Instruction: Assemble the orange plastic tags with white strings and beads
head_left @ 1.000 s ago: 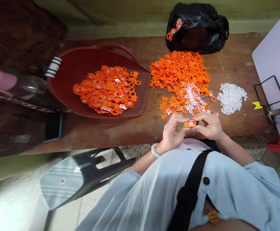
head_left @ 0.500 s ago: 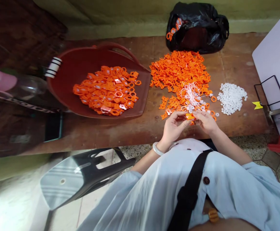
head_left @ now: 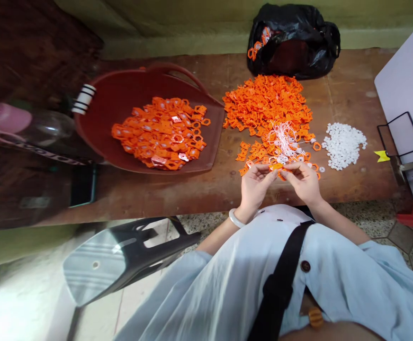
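Assembly, it seems from here — left hand (head_left: 253, 188) and right hand (head_left: 305, 183) pinch one orange piece (head_left: 276, 166), fingers (head_left: 290, 177) nearly closed — next probably needs even pressure.

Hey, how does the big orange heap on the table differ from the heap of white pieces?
The orange heap spreads wider; the white heap is smaller. Pieces in the orange heap look angular, those in the white heap rounded. A tangle of pale string lies at the orange heap's near side, none on the white heap. Both are loose piles on the brown table.
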{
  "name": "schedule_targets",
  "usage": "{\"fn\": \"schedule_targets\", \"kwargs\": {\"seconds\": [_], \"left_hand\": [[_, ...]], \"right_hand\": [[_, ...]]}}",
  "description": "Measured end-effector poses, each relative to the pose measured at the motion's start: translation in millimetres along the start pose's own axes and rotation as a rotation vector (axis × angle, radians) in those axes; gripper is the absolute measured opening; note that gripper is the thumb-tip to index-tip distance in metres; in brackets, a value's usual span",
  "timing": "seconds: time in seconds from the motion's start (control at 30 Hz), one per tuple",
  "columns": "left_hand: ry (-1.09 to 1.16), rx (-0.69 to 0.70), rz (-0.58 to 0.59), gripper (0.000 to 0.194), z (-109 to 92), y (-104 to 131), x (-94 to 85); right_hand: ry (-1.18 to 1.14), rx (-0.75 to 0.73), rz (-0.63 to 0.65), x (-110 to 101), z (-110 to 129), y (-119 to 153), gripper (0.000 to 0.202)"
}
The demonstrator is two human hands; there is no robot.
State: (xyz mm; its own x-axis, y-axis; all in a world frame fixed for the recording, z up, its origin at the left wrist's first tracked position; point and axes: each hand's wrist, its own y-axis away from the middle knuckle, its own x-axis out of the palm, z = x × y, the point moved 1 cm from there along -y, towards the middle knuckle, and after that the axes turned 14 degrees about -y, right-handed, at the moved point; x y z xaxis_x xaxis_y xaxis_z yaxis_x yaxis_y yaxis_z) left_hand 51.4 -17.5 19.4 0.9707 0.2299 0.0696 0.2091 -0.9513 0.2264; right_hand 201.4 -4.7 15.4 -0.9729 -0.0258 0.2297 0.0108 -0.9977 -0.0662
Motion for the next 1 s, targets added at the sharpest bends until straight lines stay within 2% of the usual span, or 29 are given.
{"fn": "schedule_targets", "kwargs": {"seconds": [0.2,0.37,0.53,0.67,0.73,0.77,0.83,0.93,1.0], "left_hand": [[0.020,0.040,-0.097,0.039,-9.0,-3.3,-2.5],[0.018,0.072,0.016,0.036,-5.7,-4.0,-0.1],[0.018,0.043,-0.109,0.039,0.7,-9.8,-7.8],[0.075,0.012,0.028,0.043,3.9,-4.9,4.7],[0.090,-0.017,0.042,0.046,6.6,-3.6,5.6],[0.084,-0.030,0.024,0.047,8.6,-4.4,2.5],[0.043,-0.052,-0.032,0.049,14.0,-8.9,-10.6],[-0.098,-0.091,-0.066,0.049,21.7,-21.9,-41.4],[-0.266,-0.107,-0.041,0.047,20.7,-35.4,-66.1]], "right_hand": [[0.052,-0.103,-0.148,-12.3,7.2,-7.8,0.021],[0.057,-0.068,-0.045,-11.0,2.5,-9.0,0.016],[0.059,-0.108,-0.190,-14.8,3.1,-10.6,0.017],[0.042,-0.084,-0.090,-2.8,-0.5,-9.2,0.019],[0.050,-0.066,-0.064,-6.0,-2.9,-11.9,0.020],[0.057,-0.070,-0.094,-12.7,-3.6,-14.7,0.020],[0.063,-0.114,-0.237,-35.1,-3.7,-22.0,0.021],[0.036,-0.213,-0.476,-74.1,-3.4,-29.4,0.025],[0.021,-0.215,-0.535,-92.0,-5.0,-28.0,0.026]]}}
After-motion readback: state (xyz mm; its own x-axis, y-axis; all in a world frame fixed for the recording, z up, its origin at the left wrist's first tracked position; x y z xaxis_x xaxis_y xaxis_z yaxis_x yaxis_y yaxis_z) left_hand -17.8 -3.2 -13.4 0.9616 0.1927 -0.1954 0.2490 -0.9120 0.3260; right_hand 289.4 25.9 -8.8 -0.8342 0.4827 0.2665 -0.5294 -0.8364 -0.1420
